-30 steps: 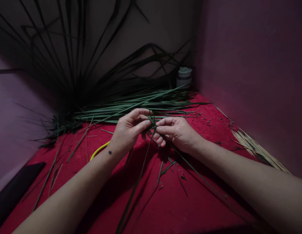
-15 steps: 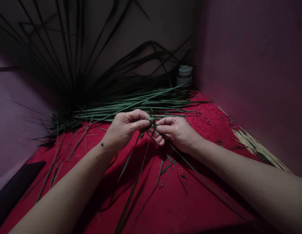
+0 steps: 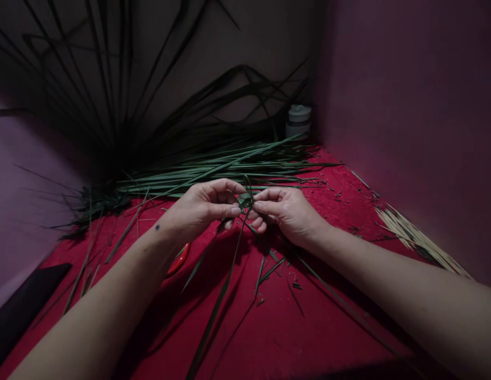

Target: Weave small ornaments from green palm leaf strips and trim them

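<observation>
Between my hands, above the red surface (image 3: 285, 338), is a small folded piece of green leaf strips (image 3: 246, 200). Long loose ends trail down from it toward me. My left hand (image 3: 208, 203) pinches the piece from the left, its thumb and forefinger a little apart around the folded part. From the right, my right hand (image 3: 287, 211) grips it between thumb and fingertips, the other fingers curled beneath. How the strips cross is too small and dark to make out.
Long green leaves (image 3: 182, 177) lie behind my hands, with a dark leafy frond (image 3: 126, 126) against the wall. A lidded container (image 3: 298, 121) stands at the back. Pale thin sticks (image 3: 419, 240) lie right. A red handle (image 3: 180, 259) shows beside my left wrist; a dark object (image 3: 29, 306) lies left.
My left thumb has slid down and left, parting from the forefinger around the leaf piece. My left forearm has shifted left, uncovering more of the red handle. My right hand holds nearly still.
</observation>
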Demonstrator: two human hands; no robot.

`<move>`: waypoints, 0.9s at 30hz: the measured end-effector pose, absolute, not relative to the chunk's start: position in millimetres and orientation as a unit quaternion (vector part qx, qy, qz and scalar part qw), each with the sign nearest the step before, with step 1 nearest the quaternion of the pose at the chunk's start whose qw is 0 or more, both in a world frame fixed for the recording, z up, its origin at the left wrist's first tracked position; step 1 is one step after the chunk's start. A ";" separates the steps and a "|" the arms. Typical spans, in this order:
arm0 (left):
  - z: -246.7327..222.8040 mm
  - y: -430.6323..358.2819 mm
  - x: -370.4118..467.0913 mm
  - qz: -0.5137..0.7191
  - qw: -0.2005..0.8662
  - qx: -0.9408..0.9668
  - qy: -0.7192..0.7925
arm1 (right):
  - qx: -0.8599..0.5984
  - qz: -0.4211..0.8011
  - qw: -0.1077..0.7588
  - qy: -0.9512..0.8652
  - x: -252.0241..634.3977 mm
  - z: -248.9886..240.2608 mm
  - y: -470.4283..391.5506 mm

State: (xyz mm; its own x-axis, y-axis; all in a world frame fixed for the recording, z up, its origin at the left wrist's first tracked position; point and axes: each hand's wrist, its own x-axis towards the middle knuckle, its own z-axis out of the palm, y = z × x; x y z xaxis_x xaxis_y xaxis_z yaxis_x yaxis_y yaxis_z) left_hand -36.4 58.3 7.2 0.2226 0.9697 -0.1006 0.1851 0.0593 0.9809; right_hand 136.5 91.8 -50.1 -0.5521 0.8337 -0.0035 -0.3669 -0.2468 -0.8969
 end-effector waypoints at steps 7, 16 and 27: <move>11.2 57.2 -35.0 0.363 0.535 0.589 0.485 | -0.270 0.729 0.425 -0.463 136.8 -46.5 91.8; 11.8 55.0 -32.4 0.291 0.545 0.615 0.489 | -0.282 0.712 0.456 -0.454 137.6 -44.4 93.1; 21.1 59.7 -65.5 0.156 0.484 0.709 0.488 | -0.284 0.711 0.451 -0.458 138.8 -39.2 92.5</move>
State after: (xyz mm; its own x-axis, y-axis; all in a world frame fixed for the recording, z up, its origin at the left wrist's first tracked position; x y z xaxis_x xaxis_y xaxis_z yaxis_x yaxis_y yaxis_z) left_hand -65.5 59.7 21.1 0.4747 0.8435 -0.2511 0.5414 -0.0549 0.8389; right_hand 138.8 92.5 -39.2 -0.4316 0.9020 0.0089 -0.3812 -0.1734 -0.9081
